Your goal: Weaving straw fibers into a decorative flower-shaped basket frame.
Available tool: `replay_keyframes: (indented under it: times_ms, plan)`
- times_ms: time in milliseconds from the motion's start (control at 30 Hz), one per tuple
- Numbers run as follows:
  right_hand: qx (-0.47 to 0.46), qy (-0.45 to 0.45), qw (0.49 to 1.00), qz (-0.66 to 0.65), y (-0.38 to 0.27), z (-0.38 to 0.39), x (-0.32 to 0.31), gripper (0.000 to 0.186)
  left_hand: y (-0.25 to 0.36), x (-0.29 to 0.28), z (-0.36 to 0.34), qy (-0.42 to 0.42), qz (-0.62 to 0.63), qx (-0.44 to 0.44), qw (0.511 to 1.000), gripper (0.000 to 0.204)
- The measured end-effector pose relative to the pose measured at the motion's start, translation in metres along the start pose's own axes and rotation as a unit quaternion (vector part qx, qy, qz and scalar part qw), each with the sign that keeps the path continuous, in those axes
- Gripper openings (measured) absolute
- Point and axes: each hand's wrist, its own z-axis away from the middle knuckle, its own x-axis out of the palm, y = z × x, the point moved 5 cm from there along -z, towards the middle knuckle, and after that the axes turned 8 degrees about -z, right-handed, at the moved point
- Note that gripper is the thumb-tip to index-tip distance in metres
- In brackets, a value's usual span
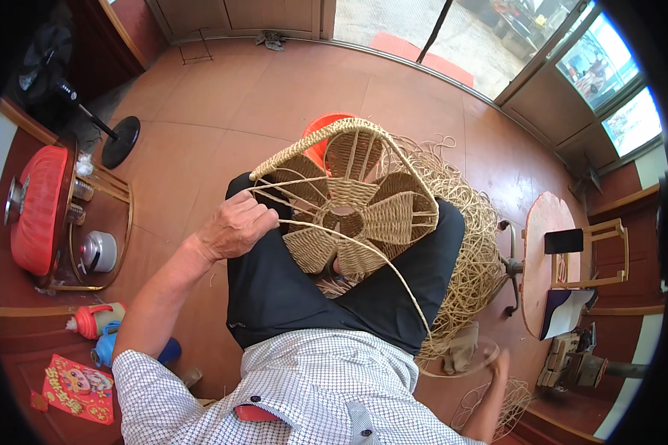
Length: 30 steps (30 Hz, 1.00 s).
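Note:
A woven straw-coloured basket piece [390, 219] with petal-shaped panels and a round opening in the middle rests tilted across my lap. A thick wrapped rim curves over its far side. My left hand [241, 222] is closed at its left edge, pinching a twisted straw cord [375, 250] beside the spokes. From there the cord arcs over the near panels and down past my right thigh. Out at the lower right, my right hand [499, 365] is closed where a blurred loop of the cord meets it; its fingers show only in part.
A large heap of loose cord [464, 252] covers the floor by my right leg. An orange-red bucket [323, 141] stands behind the basket piece. To the right are a round-topped table [538, 297] and a wooden stool; a fan [119, 141] and a kettle [99, 252] are leftward.

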Motion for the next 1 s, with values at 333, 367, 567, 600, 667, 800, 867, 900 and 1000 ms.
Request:
replay_keyframes:
  times_ms: [333,367,567,600,667,800,867,900,1000]
  plan:
    - [-0.608,-0.01,0.775,-0.171,-0.579,0.18,0.106,0.021,-0.023,-0.032,0.043,-0.066,-0.064,-0.04,0.995,0.015]
    - [-0.658,0.005,0.736,-0.158,-0.605,0.19,0.12,0.019,-0.024,-0.037,0.048,-0.063,-0.066,-0.04,0.995,0.015]
    - [-0.687,0.001,0.721,-0.093,-0.668,0.201,0.192,0.02,-0.039,-0.064,0.076,-0.101,-0.129,-0.102,0.981,0.013]
    - [-0.678,0.006,0.728,-0.099,-0.671,0.197,0.197,0.02,-0.04,-0.067,0.079,-0.1,-0.13,-0.104,0.981,0.014]
    - [-0.655,0.001,0.746,-0.12,-0.673,0.19,0.203,0.021,-0.04,-0.071,0.087,-0.111,-0.133,-0.11,0.979,0.014]
    - [-0.669,0.005,0.731,-0.137,-0.674,0.19,0.207,0.021,-0.051,-0.079,0.124,-0.159,-0.137,-0.155,0.965,0.011]
    - [-0.66,0.001,0.744,-0.105,-0.676,0.19,0.213,0.018,-0.066,-0.099,0.162,-0.126,-0.159,-0.222,0.954,0.007]
    - [-0.679,0.03,0.724,-0.117,-0.677,0.194,0.211,0.018,-0.077,-0.112,0.187,-0.114,-0.165,-0.267,0.943,0.008]
    - [-0.674,0.07,0.73,-0.089,-0.681,0.196,0.216,0.023,-0.113,-0.167,0.283,-0.125,-0.214,-0.375,0.893,0.013]
